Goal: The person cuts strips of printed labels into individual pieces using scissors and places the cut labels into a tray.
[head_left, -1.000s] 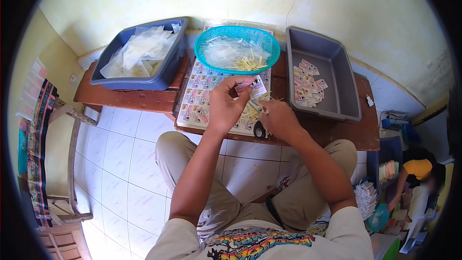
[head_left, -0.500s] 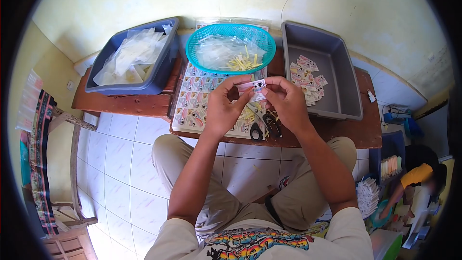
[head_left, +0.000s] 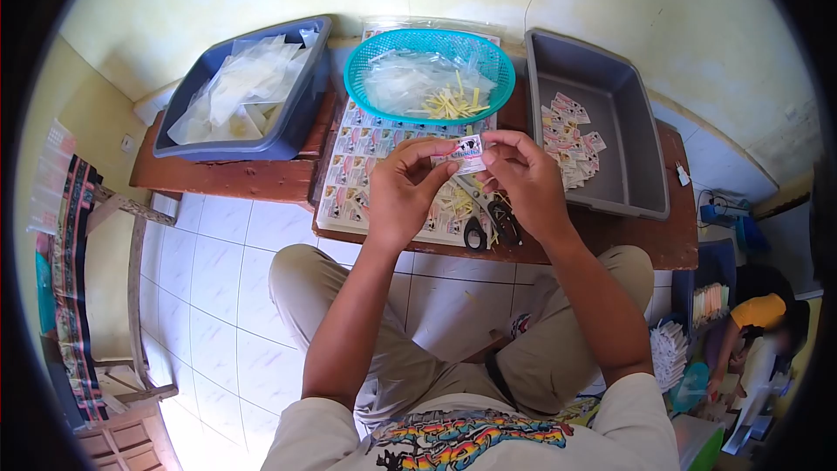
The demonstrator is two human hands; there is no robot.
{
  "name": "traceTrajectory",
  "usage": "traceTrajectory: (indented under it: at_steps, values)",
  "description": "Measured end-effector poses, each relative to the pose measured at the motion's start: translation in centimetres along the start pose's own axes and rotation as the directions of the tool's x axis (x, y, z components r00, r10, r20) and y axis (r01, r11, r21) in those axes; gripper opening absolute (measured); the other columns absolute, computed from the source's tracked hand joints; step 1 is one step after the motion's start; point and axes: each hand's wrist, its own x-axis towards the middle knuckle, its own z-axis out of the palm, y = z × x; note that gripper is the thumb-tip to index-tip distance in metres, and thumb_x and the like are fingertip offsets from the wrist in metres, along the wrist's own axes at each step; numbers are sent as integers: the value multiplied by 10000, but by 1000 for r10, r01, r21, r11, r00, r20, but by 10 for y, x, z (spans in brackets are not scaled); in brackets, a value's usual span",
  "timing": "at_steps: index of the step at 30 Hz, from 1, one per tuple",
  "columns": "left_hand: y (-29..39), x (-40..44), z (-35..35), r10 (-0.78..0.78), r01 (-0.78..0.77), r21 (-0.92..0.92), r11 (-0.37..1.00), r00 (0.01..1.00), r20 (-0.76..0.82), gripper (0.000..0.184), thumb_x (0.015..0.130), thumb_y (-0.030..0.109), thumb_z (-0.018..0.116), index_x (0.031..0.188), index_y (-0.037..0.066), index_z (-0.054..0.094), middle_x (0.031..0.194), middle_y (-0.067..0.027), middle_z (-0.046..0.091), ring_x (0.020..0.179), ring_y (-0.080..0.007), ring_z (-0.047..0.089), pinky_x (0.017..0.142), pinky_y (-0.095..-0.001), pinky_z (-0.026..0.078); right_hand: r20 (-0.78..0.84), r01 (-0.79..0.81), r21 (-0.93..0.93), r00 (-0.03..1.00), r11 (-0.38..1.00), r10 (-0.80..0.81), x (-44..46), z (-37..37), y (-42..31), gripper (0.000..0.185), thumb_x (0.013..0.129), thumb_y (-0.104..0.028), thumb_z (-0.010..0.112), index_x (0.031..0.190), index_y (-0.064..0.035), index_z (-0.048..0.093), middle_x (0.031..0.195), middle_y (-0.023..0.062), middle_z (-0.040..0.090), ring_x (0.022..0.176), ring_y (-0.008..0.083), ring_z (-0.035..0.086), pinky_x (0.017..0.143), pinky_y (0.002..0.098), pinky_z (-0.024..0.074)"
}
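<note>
A small printed label (head_left: 468, 152) with a dark cow-like picture and lettering is held up between my two hands. My left hand (head_left: 408, 187) pinches its left side between thumb and fingers. At its right edge, my right hand (head_left: 528, 181) also grips with thumb and fingertips. Just beneath lie scissors (head_left: 482, 225) with black handles, their blades partly hidden by my hands. Yellowish paper strips (head_left: 458, 203) are scattered around them. Under all this is a stack of printed label sheets (head_left: 342, 194).
A turquoise basket (head_left: 350, 87) with clear plastic and yellow strips stands behind my hands. To the right, a grey tub (head_left: 629, 161) contains cut labels (head_left: 571, 144). A blue tub (head_left: 292, 126) of plastic bags sits left. Another person (head_left: 757, 314) works at lower right.
The label has turned so its printed face shows more fully, with my fingers shifted along its edges. The view has moved slightly. The other person's arm at lower right has moved.
</note>
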Motion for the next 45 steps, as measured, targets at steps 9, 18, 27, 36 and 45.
traceTrajectory:
  at_steps: [9,18,27,36,45]
  values:
    - [6,-3,-10,-10,10,33,999,1000,1,292,937,-93,713,1224,-41,703,1257,-102,673,1109,-177,698,977,-301,593,216,94,-845,960,526,175,-42,-5,22,606,898,-216,778,1419,-15,545,1294,231,605,1048,403,706,894,500,584]
    - [3,-1,-4,-8,7,-37,999,1000,-23,280,922,-90,733,1196,-34,722,1232,-100,684,1060,-150,696,923,-279,585,209,125,-935,950,331,233,-47,5,62,711,873,-203,768,1501,-54,470,1277,212,574,1080,428,680,900,515,578]
    - [10,-3,-8,-14,15,22,1000,1000,-28,294,929,-78,734,1220,-40,714,1231,-101,695,1047,-153,701,906,-292,600,188,77,-913,951,401,244,-36,1,57,717,848,-88,669,1520,32,448,1272,267,577,1103,441,673,951,511,562]
    - [6,4,-20,-10,8,-19,1000,990,-140,266,899,-72,771,1157,-14,750,1128,-38,692,798,-33,600,716,-207,520,264,-5,-596,943,803,202,-43,-17,10,907,795,-124,851,1599,-95,433,1180,153,580,887,220,677,803,334,588]
    - [1,6,-23,-57,41,-81,996,977,-206,253,894,-60,784,1140,-6,758,1114,-43,689,776,-39,603,694,-206,517,341,-183,-73,919,980,197,-51,-13,-5,943,853,-82,862,1643,-101,347,1230,64,533,927,114,637,749,259,573]
